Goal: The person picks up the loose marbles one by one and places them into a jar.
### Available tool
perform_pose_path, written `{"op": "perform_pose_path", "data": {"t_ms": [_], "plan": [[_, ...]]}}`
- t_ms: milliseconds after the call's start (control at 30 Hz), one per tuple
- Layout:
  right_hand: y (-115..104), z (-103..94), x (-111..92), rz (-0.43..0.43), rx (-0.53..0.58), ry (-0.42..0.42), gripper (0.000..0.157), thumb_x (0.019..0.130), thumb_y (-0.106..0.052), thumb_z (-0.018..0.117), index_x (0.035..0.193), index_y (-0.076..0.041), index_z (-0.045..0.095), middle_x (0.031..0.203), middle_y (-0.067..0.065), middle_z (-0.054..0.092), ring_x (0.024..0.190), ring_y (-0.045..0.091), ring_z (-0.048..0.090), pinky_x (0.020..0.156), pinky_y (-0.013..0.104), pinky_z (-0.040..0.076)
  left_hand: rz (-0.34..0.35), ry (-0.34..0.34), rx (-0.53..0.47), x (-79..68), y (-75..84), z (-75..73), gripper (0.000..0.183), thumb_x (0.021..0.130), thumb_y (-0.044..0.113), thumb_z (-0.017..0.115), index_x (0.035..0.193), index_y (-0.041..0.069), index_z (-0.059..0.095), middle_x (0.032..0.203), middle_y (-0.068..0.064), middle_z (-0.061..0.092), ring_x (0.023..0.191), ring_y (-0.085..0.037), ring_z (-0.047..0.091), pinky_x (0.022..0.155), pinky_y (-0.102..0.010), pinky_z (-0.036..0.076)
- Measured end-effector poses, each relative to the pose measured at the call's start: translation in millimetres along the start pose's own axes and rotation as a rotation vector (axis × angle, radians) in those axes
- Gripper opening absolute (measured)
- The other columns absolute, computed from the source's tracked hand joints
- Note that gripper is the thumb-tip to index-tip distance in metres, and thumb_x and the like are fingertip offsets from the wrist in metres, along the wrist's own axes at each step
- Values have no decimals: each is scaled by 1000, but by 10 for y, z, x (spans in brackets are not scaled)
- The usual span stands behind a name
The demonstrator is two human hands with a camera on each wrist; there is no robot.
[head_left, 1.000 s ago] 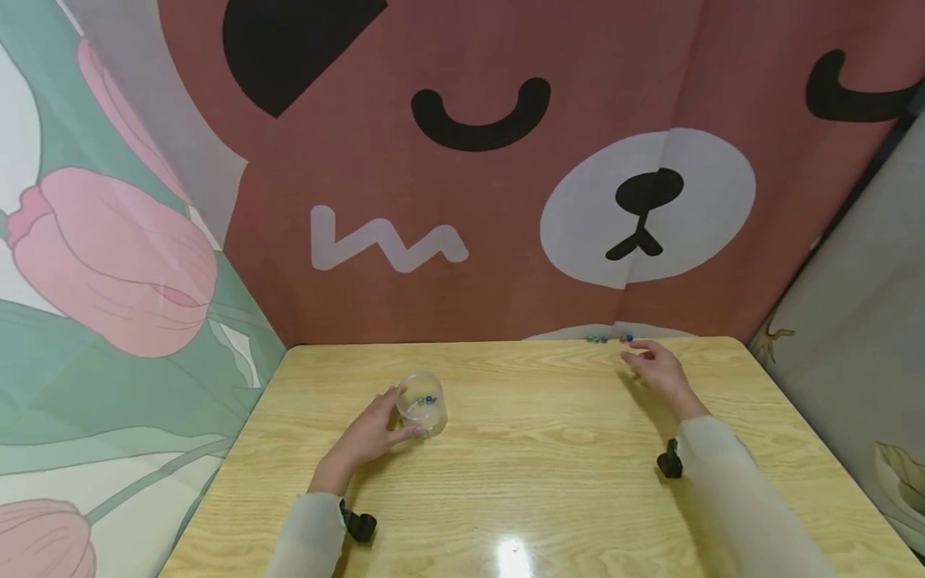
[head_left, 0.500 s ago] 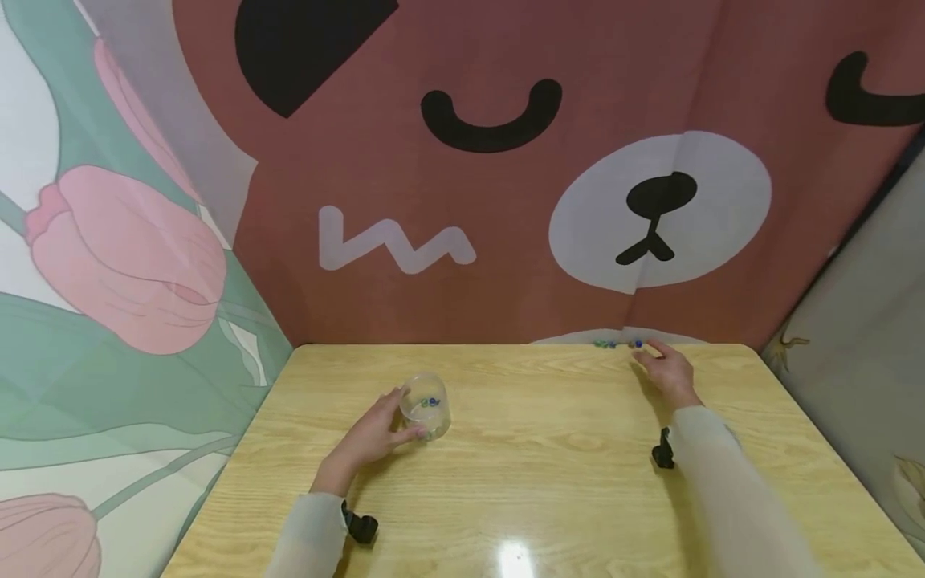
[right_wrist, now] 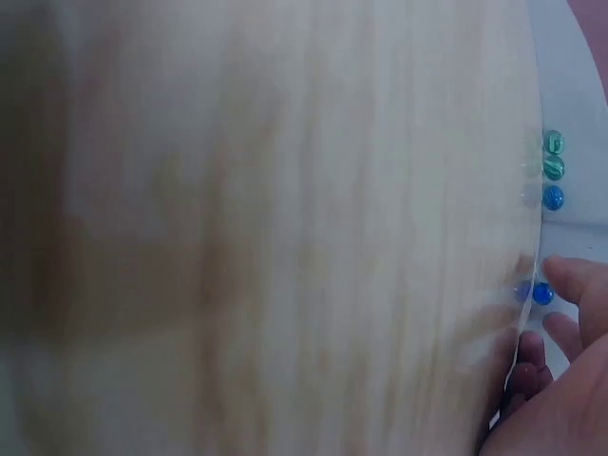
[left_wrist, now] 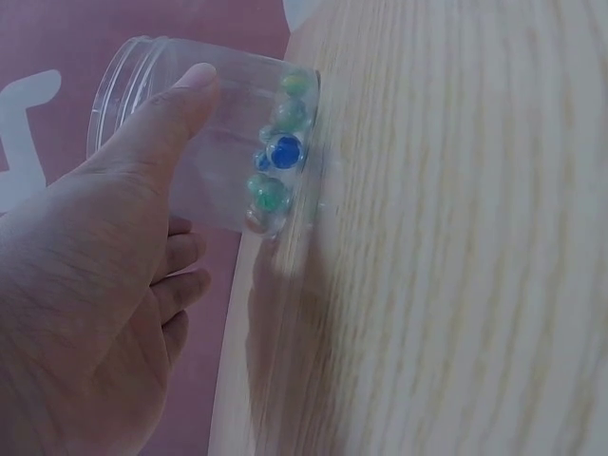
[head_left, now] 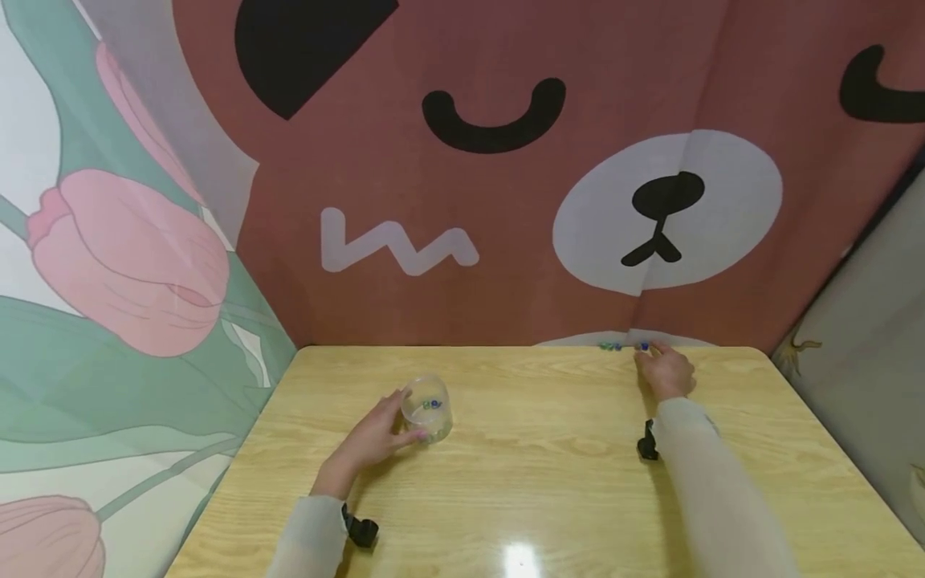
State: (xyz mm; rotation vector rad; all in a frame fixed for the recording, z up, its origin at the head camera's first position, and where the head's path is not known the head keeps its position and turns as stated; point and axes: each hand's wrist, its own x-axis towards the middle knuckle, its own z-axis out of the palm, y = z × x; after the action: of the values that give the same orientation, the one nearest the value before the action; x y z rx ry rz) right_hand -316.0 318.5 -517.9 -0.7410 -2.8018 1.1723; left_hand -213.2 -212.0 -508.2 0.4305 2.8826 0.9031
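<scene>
My left hand [head_left: 376,429] holds a clear plastic jar [head_left: 415,417] on the table, its thumb and fingers round the side. Several glass marbles, green and blue, lie at the jar's bottom, among them a large blue one [left_wrist: 285,150]. At the table's far edge my right hand [head_left: 666,374] reaches in beside a blue marble [right_wrist: 542,293]. Its thumb and a finger stand on either side of that marble, with small gaps visible in the right wrist view. To the left along the edge lie two green marbles [right_wrist: 553,167] and another blue marble [right_wrist: 553,198].
The wood-grain table [head_left: 520,474] runs back to a hanging cloth [head_left: 499,297] printed with a bear face. A flowered cloth [head_left: 130,265] borders the left side and a grey one [head_left: 867,305] the right. A small black wrist camera [head_left: 649,440] sits at my right cuff.
My right hand has moved forward and a little left relative to the marbles, closing in on the blue one. The left hand and jar stay in place while the head view shifts slightly.
</scene>
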Motion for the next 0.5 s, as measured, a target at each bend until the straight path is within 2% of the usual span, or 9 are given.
{"op": "perform_pose_path", "data": {"t_ms": [133,500], "plan": [[7,37,23,16,-45,14,62,102,-42,51,157,-16,37,156,30,35,138,55,30,110,66,26,4,1,1,-1,-1,10,99,86,63,71,161,13,28,163,-23,27,150,-47,23,119,-64,24],[-14,75,72,33,-36,37,58,103,-40,50,155,-16,42,154,28,39,135,54,31,109,65,27,16,7,5,6,5,-5,99,86,63,71,160,12,30,162,-23,29,149,-48,25,119,-63,25]]}}
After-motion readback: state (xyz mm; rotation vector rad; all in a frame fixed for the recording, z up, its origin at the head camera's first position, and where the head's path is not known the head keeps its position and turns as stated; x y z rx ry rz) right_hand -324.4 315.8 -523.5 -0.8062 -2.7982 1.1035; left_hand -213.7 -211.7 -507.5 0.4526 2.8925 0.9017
